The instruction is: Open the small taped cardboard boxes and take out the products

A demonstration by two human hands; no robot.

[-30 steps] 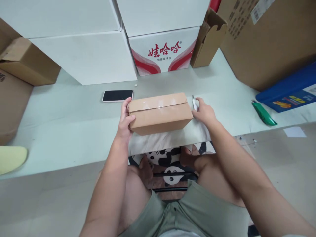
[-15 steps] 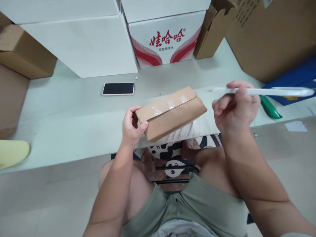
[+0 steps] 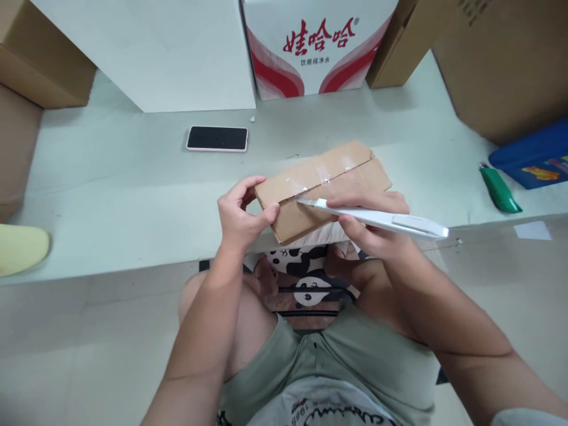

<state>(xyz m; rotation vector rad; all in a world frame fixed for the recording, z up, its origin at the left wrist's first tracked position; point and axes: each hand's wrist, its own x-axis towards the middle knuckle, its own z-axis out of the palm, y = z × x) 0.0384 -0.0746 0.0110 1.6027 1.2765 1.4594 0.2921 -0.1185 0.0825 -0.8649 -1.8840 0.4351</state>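
A small brown cardboard box (image 3: pixel 310 186) is tilted over the front edge of the table, its flap held down by several strips of clear tape (image 3: pixel 323 173). My left hand (image 3: pixel 244 213) grips its left end, thumb on the front face and fingers behind. In my right hand (image 3: pixel 377 225) is a white utility knife (image 3: pixel 390 220), closed between thumb and fingers. The blade points left, its tip at the flap's seam near the leftmost tape. Whether the tip has gone into the tape I cannot tell.
A phone (image 3: pixel 217 138) lies on the pale table (image 3: pixel 124 207). Behind it stand a white box (image 3: pixel 177 53) and a red-and-white water carton (image 3: pixel 319 59). To the right are a green-handled tool (image 3: pixel 500 189), a blue box (image 3: pixel 532 154) and a large cardboard box (image 3: pixel 506 77).
My right hand has swung left and down, bringing the knife from the air at the right to the box's seam. My left hand keeps hold of the box. The view has shifted slightly.
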